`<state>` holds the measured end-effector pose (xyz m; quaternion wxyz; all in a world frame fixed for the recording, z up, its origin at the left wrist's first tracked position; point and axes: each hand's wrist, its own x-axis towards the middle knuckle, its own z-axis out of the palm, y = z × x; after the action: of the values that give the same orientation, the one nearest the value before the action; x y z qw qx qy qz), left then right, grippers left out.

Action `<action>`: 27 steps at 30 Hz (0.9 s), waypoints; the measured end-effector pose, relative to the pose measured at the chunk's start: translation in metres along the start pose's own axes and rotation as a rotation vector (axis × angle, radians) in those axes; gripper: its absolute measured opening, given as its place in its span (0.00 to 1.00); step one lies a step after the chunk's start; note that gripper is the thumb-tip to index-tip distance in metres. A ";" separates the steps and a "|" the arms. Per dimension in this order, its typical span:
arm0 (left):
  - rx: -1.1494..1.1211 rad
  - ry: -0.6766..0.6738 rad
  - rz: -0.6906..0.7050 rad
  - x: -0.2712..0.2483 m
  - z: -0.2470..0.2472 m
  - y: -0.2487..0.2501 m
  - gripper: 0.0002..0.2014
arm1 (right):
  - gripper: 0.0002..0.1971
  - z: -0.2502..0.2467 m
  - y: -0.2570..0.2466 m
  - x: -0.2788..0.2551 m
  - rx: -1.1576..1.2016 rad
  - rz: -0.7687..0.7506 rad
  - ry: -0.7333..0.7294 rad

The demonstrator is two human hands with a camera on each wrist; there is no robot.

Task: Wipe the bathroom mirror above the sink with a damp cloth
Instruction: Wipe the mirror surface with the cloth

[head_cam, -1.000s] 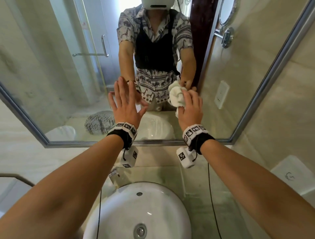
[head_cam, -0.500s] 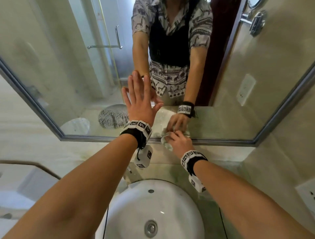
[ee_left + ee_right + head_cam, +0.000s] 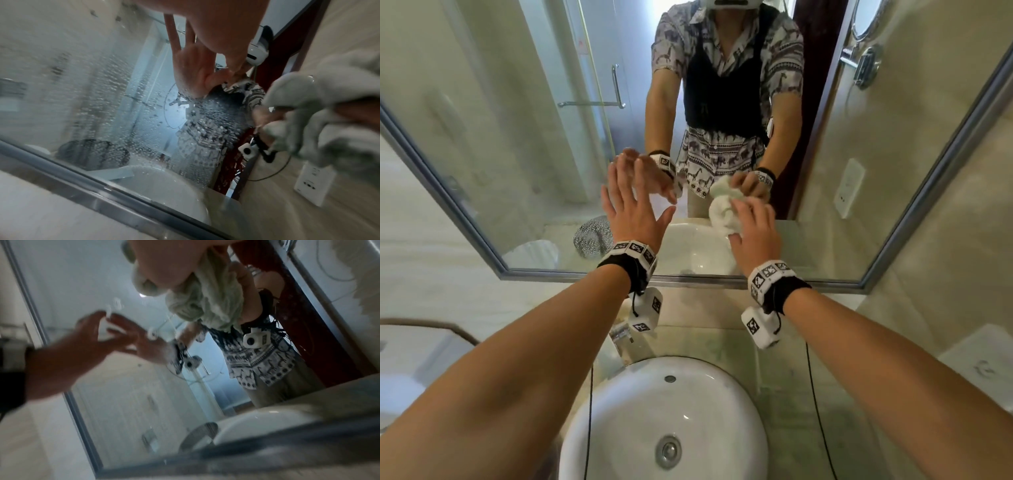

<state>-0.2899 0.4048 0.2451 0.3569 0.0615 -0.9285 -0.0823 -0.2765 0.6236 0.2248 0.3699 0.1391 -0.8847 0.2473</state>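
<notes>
The framed mirror hangs over the sink, and its glass is speckled with water drops. My left hand is spread flat, fingertips touching the glass left of centre; its palm fills the top of the left wrist view. To its right, my right hand grips a bunched white cloth and presses it against the lower middle of the mirror. The cloth bulges out below the right hand, and it also appears at the right as cloth. The left hand shows blurred.
A round white sink sits directly below my arms, with a chrome faucet behind its left rim. The mirror's metal frame runs just under my wrists. A white wall plate is on the right wall.
My right hand took the cloth down to the mirror's bottom edge and has now brought it back up the glass. The left hand stayed spread on the mirror.
</notes>
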 end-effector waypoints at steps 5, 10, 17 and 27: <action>0.022 -0.013 -0.010 0.007 -0.001 -0.027 0.50 | 0.30 0.019 -0.004 0.016 -0.045 -0.034 0.206; -0.028 0.082 0.064 0.012 0.010 -0.035 0.50 | 0.21 0.066 -0.007 -0.020 -0.144 -0.394 -0.026; -0.059 0.128 0.102 0.012 0.016 -0.037 0.49 | 0.17 0.085 -0.011 -0.029 -0.298 -0.578 -0.140; -0.067 0.005 0.105 0.009 0.003 -0.038 0.48 | 0.16 0.082 -0.041 -0.032 -0.363 -0.334 -0.656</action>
<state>-0.2967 0.3664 0.2413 0.3649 0.0007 -0.9263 -0.0944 -0.2849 0.5469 0.1653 0.1218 0.2847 -0.9503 -0.0338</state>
